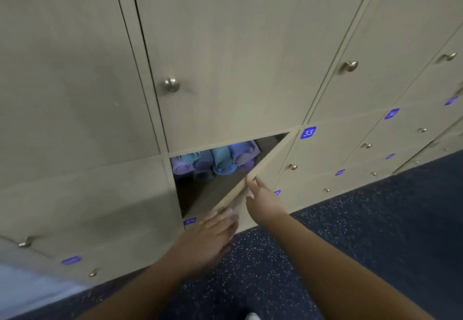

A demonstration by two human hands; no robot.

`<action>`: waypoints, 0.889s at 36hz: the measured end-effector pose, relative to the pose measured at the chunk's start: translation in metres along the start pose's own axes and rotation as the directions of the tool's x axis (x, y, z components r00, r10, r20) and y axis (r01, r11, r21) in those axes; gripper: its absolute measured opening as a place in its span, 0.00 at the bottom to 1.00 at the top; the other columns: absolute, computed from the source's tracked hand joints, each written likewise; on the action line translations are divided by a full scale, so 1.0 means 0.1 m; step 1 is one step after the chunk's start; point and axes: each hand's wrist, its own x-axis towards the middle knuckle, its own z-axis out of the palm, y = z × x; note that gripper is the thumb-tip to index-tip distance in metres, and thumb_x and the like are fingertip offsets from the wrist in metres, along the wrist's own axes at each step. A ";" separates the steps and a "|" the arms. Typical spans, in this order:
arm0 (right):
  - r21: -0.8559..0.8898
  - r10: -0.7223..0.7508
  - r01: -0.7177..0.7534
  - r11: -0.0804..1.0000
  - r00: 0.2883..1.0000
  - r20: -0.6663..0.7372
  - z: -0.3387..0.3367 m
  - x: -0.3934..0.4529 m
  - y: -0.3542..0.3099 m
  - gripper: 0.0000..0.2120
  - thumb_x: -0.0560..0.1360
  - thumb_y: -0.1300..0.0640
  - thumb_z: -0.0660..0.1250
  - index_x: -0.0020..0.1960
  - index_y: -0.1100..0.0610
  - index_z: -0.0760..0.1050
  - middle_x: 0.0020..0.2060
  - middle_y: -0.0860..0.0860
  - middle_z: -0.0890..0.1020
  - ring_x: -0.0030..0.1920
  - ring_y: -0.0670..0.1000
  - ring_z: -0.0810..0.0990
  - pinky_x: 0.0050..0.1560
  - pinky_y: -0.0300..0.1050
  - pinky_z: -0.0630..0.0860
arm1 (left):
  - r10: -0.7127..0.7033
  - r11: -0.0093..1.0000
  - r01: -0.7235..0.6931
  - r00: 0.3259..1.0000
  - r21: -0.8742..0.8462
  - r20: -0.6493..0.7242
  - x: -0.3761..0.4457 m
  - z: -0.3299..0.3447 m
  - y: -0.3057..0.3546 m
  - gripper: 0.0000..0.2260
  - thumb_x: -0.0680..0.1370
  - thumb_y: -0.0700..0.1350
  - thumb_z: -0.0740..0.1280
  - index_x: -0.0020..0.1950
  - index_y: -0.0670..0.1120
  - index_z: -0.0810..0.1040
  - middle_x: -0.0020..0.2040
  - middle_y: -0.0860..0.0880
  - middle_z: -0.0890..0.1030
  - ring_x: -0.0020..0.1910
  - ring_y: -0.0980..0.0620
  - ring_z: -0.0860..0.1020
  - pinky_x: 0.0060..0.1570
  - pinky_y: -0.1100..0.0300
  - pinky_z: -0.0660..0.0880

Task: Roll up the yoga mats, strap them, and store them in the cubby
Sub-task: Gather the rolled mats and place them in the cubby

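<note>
Several rolled yoga mats (215,160), purple and light blue, lie stacked at the back of a low cubby (198,189) in a beige locker wall. The cubby's door (253,167) stands partly swung out, hinged on the right. My right hand (263,200) touches the door's free edge with straight fingers. My left hand (213,232) reaches toward the door's lower corner with its fingers stretched out, blurred by motion.
Beige locker doors with round metal knobs (171,84) and blue number tags, one reading 33 (308,132), fill the wall. Dark speckled carpet (350,219) covers the floor below. A white shoe tip (253,316) shows at the bottom edge.
</note>
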 end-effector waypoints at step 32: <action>0.328 -0.144 0.068 0.942 0.966 0.214 0.05 0.85 -0.42 0.38 0.80 0.53 0.62 0.79 0.61 0.42 0.79 0.52 0.45 0.78 0.51 0.49 0.73 0.40 0.49 | -0.485 0.843 0.531 0.819 0.084 -0.308 0.50 0.35 -0.87 0.38 0.55 0.44 0.82 0.63 0.35 0.77 0.65 0.39 0.77 0.62 0.41 0.77 0.59 0.48 0.70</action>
